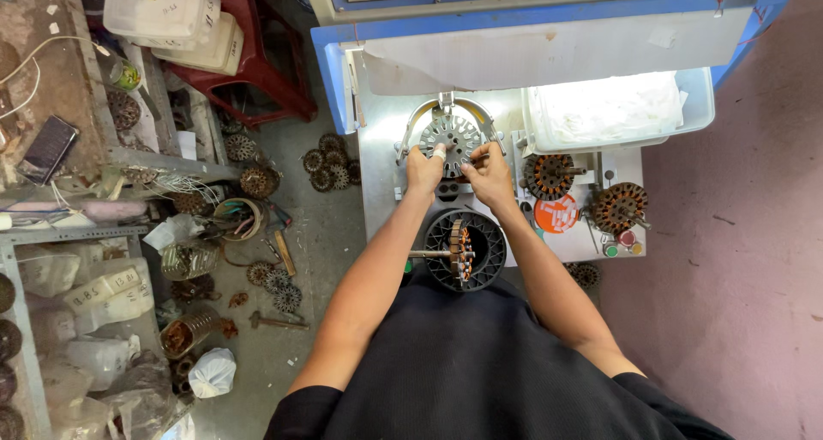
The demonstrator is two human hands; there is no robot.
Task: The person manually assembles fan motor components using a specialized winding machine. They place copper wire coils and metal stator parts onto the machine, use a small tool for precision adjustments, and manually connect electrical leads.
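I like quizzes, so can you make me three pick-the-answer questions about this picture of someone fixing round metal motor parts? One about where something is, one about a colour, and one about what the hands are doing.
1. Where does the black round basket sit?
A. On the red stool
B. Just in front of the person, below the hands
C. Inside the white tray

2. What colour is the frame of the machine?
A. Blue
B. Green
C. Yellow

3. What are the left hand and right hand doing?
A. Resting in the lap
B. Holding the phone
C. Both touching the grey slotted disc in its clamp

Answers:
1 B, it lies between the arms at the bench edge.
2 A, the edges around the work surface are blue.
3 C, the fingers of both hands rest on the disc's lower rim.
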